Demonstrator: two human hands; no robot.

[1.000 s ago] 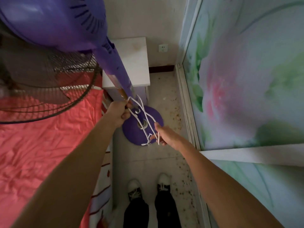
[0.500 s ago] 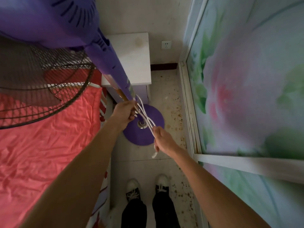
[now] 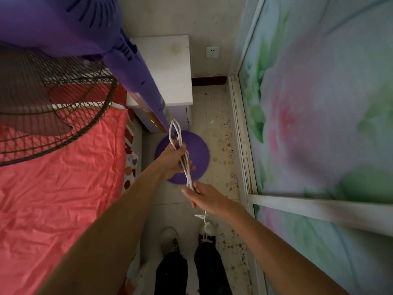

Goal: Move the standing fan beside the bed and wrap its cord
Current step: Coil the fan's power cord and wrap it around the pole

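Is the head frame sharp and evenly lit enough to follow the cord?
Head view: dim room, wide-angle bending at the edges; the floral panel is soft, but the white cord reads clearly between left hand and right hand.

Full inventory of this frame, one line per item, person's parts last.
standing fan: 1, purple, grille at left over the bed, round base on the floor
cord: 1, white, looped, held in both hands
bed: 1, coral-red cover, left
nightstand: 1, white, behind the fan pole
wall socket: 1, white, back wall
sliding panel: floral print, right
floor: pale, speckled
left hand: gripping the loops
right hand: pinching the cord's lower end
shoes: 2, bottom centre
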